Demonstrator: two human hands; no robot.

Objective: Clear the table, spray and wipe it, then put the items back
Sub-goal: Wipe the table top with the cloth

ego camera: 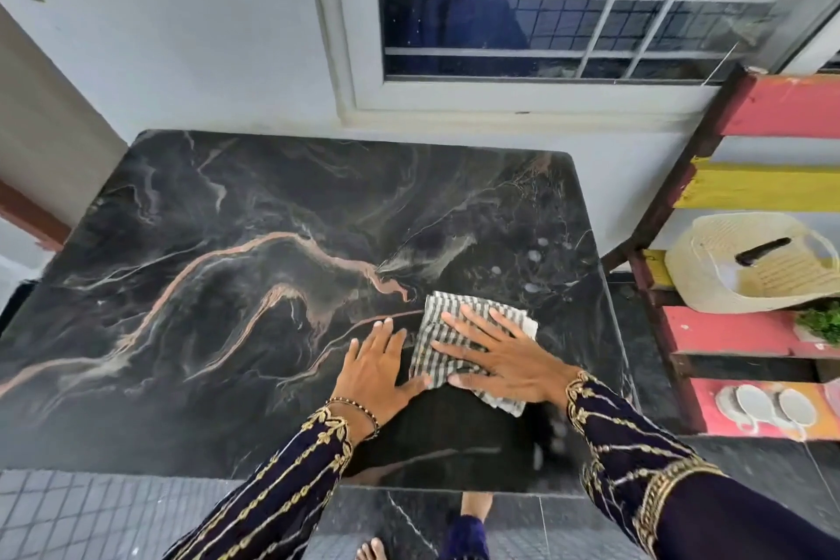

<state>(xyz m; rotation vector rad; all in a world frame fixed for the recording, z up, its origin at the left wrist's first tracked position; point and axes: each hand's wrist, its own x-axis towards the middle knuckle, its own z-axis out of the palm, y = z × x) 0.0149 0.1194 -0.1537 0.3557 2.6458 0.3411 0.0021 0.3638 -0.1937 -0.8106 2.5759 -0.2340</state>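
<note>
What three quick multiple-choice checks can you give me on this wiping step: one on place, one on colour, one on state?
1. Where does the striped cloth lie on the marble table?
A. near its right edge
B. at its far left corner
C. on the floor

2. What colours are the cloth's stripes?
A. red and yellow
B. dark grey and white
C. plain blue

3. How is the right hand on the cloth?
A. fist clenched around it
B. lifted clear of it
C. pressed flat, fingers spread

Answers: 1 A, the cloth sits by the table's right side, near the coloured shelf. 2 B, the stripes are dark grey on white. 3 C, the palm lies open on the cloth, while the left hand rests flat beside it.
</note>
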